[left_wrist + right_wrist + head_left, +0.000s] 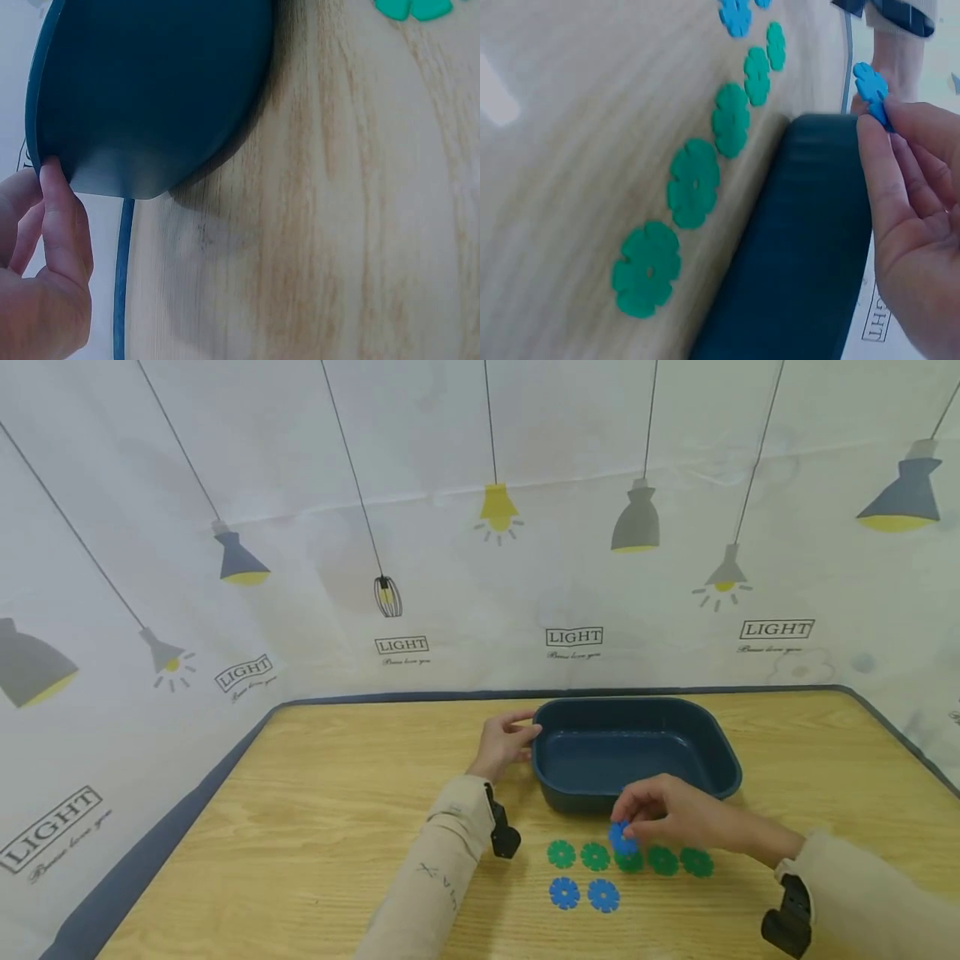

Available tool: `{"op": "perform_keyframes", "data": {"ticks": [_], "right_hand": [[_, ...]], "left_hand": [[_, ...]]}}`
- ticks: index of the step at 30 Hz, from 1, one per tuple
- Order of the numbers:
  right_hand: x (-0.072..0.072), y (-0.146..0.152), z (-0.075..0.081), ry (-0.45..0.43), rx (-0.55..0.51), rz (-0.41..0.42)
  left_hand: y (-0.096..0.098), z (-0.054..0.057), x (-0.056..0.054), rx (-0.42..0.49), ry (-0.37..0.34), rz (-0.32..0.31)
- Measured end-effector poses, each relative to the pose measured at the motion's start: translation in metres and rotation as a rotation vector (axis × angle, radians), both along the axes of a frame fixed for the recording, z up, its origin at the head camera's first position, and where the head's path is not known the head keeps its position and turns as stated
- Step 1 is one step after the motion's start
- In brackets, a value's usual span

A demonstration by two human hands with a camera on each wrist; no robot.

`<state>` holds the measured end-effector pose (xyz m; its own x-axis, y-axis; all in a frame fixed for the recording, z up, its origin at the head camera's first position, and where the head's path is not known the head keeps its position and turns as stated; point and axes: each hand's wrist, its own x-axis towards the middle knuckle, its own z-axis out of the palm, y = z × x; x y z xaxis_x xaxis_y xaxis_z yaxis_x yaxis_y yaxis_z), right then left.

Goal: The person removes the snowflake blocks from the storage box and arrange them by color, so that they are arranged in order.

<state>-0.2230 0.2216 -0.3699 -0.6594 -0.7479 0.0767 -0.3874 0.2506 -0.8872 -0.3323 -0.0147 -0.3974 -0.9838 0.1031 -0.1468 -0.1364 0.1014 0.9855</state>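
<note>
My right hand (675, 814) pinches a blue snowflake-shaped plastic disc (871, 86) between thumb and fingertips. It holds the disc up in front of the near wall of a dark blue plastic basin (558, 797). At the basin's left end, my left hand (504, 747) grips the rim, seen close up in the left wrist view. Several green notched discs (561, 854) lie in a row on the table in front of the basin; the raised blue disc partly covers one in the head view. Nearer to me, two blue discs (564, 892) lie side by side.
The wooden table (315, 827) extends to the left of the basin. Behind it and along both sides hangs a pale cloth (450, 585) printed with lamps. A black wrist device (787, 918) sits on my right sleeve, another (504, 835) on the left.
</note>
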Motion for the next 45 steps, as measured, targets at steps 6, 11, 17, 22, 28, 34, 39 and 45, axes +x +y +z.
{"op": "perform_keyframes", "data": {"ticks": [6,11,17,22,28,34,39,45], "right_hand": [[0.010,0.002,-0.006,-0.017,-0.014,0.027],[0.012,0.004,-0.017,0.004,0.011,0.040],[0.014,0.007,-0.029,0.066,0.060,0.040],[0.017,0.007,-0.036,0.108,0.078,0.013],[0.019,0.009,-0.039,0.110,0.090,-0.010],[0.021,0.009,-0.042,0.121,0.067,0.000],[0.023,0.009,-0.045,0.162,0.056,0.006],[0.023,0.009,-0.045,0.140,0.057,0.002]], "left_hand": [[0.001,0.004,0.000,-0.005,0.003,0.003],[0.001,0.005,-0.001,-0.015,0.003,0.007],[0.001,0.005,-0.001,-0.009,0.006,0.003],[0.001,0.004,-0.001,-0.007,0.013,0.005],[0.001,0.004,-0.001,-0.011,0.013,0.008],[0.002,0.002,-0.001,-0.017,0.001,0.008],[0.002,0.002,0.000,-0.019,-0.011,0.011],[0.002,0.002,0.001,-0.020,0.001,0.007]]}}
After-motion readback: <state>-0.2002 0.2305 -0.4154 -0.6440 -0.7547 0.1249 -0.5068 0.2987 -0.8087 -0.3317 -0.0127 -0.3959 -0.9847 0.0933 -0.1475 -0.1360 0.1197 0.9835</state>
